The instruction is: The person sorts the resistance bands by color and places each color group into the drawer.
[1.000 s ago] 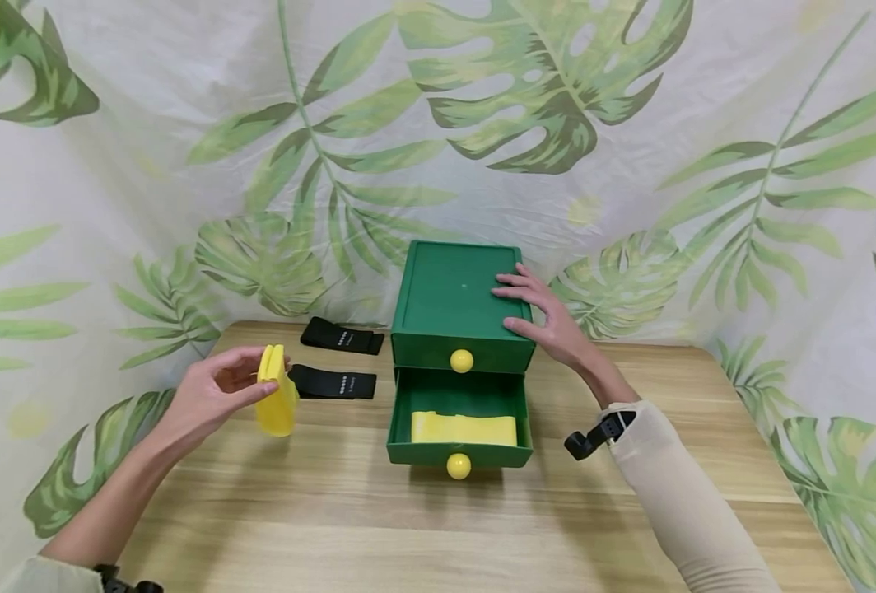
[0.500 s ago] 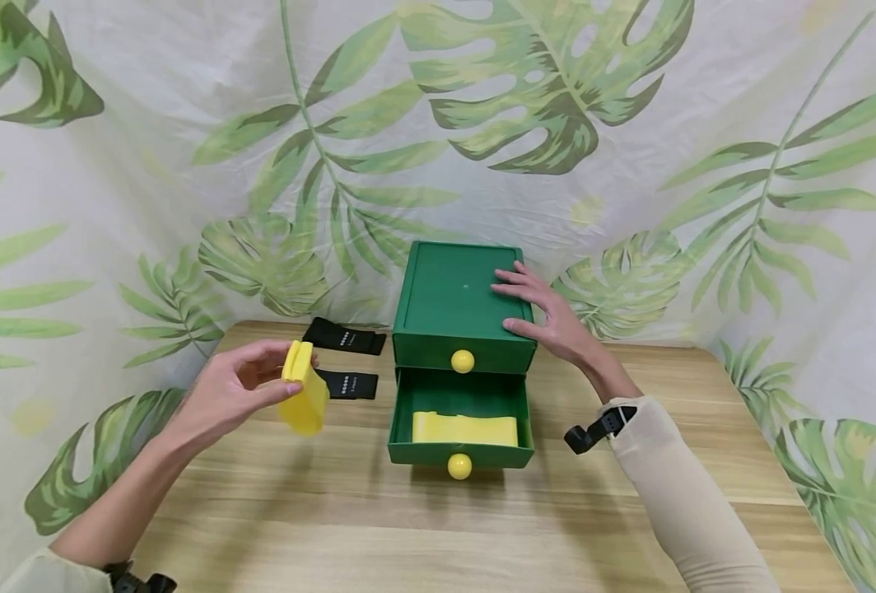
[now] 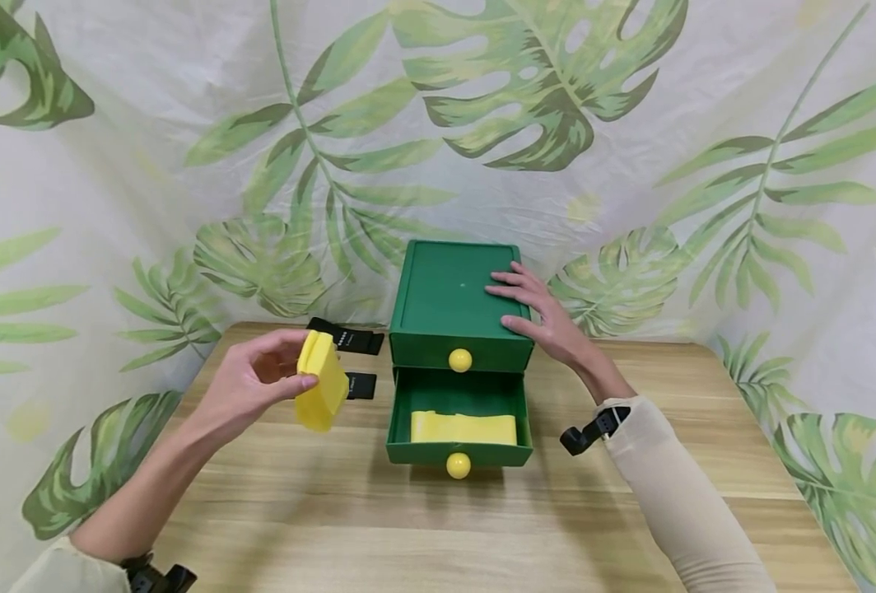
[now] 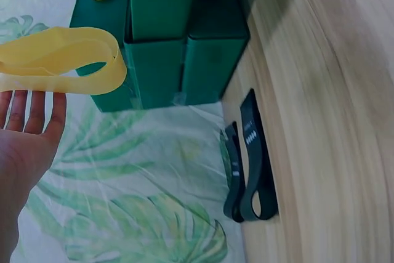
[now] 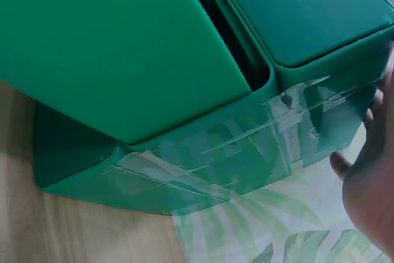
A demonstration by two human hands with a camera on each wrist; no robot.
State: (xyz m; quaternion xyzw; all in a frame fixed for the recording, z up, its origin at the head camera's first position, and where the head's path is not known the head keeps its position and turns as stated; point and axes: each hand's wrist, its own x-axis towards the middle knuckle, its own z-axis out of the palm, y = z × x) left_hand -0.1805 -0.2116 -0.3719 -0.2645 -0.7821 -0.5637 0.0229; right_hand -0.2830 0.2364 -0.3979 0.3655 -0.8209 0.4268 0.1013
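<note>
My left hand (image 3: pixel 249 383) pinches a folded yellow resistance band loop (image 3: pixel 321 383) between thumb and fingers, held up to the left of the green drawer unit (image 3: pixel 456 288). In the left wrist view this yellow band (image 4: pixel 111 69) hangs as an open loop. A middle drawer (image 3: pixel 416 454) is pulled out, and a second yellow band (image 3: pixel 463 428) lies inside near its front. My right hand (image 3: pixel 545 317) rests with spread fingers on the unit's top right edge; in the right wrist view, the right hand (image 5: pixel 372 177) is partly cut off at the frame's side.
Two black bands with white print, the rear black band (image 3: pixel 364 341) and the front black band (image 3: pixel 362 385), lie left of the unit on the wooden table (image 3: pixel 453 535). A leaf-patterned cloth (image 3: pixel 142 165) hangs behind. Clear tape (image 5: pixel 295 121) runs along the unit's side.
My left hand has moved right with the yellow resistance band, closer to the open drawer, and now covers part of the black bands. My right hand stays on the unit.
</note>
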